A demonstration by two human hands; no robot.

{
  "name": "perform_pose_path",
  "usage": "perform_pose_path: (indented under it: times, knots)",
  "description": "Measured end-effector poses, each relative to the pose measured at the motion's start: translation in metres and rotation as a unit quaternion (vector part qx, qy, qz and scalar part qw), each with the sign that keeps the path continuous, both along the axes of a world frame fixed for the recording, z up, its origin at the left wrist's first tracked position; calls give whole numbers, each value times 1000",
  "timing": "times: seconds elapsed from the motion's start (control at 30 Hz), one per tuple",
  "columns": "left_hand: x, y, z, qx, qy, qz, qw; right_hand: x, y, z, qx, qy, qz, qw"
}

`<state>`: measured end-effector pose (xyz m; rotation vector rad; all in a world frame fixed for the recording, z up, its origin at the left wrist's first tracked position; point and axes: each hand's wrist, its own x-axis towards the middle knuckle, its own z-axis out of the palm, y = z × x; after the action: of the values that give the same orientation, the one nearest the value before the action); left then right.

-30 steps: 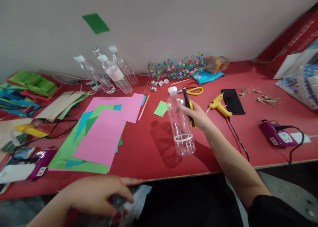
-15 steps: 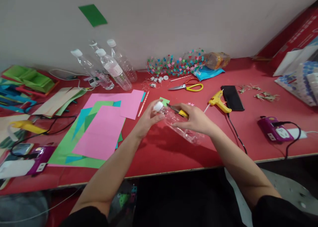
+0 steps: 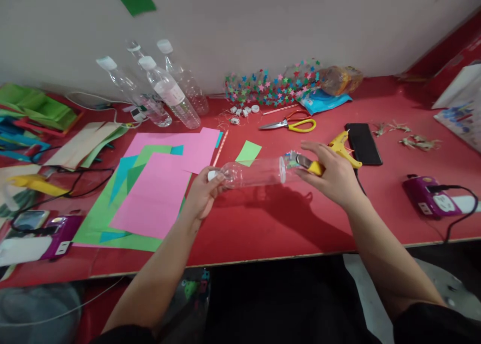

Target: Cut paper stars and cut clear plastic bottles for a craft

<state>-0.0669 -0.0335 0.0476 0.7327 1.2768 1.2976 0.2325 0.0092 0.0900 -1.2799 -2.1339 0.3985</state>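
Note:
A clear plastic bottle (image 3: pixel 255 174) lies sideways in the air above the red table, its white cap to the left and a white ring near its base. My left hand (image 3: pixel 203 194) is closed around the neck just by the cap. At the other end, my right hand (image 3: pixel 333 176) grips a yellow and black utility knife (image 3: pixel 314 167), its front end pointing left toward the bottle's base. Thumb and fingers of that hand reach around the base; whether they touch it I cannot tell. Under the bottle's upper edge shows a light green paper square (image 3: pixel 248 152).
Scissors (image 3: pixel 291 125) lie behind the bottle. A yellow glue gun (image 3: pixel 343 149) and a black phone (image 3: pixel 363 143) sit right of it. Pink paper sheets (image 3: pixel 154 198) spread at left, with several capped bottles (image 3: pixel 171 94) behind. A star-covered bottle (image 3: pixel 270 87) lies by the wall.
My left hand came up from below the table edge and took the bottle's neck. The bottle turned from upright to sideways. My right hand, still with the knife, moved right to the base end.

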Motion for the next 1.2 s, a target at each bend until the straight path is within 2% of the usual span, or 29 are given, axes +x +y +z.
perform_pose_path:
  times: [0.07,0.13,0.27,0.4,0.47,0.6,0.73,0.97,1.2]
  knots:
    - [4,-3,-12,-13,1,12,1000,-6,3,-8,-5,20,-41,999]
    - [10,-4,-25,-18,57,27,998,-15,4,-15,-25,37,-54,998]
    - [15,-6,-41,32,257,5,966,-36,2,-25,-136,40,25,990]
    - [11,-8,-39,58,308,-71,947,-46,-3,-34,-249,33,54,966]
    - [10,-9,-32,82,375,-111,917,-46,-6,-38,-276,22,63,959]
    - [14,-7,-18,102,532,-157,826,-45,-15,-37,-263,-62,61,961]
    - [25,0,-9,97,609,-167,769,-48,-24,-30,-224,-172,28,959]
    - [37,15,-16,65,669,-175,719,-56,-25,-20,-176,-268,11,947]
    - [36,17,-23,80,668,-173,720,-58,-22,-16,-149,-316,13,937]
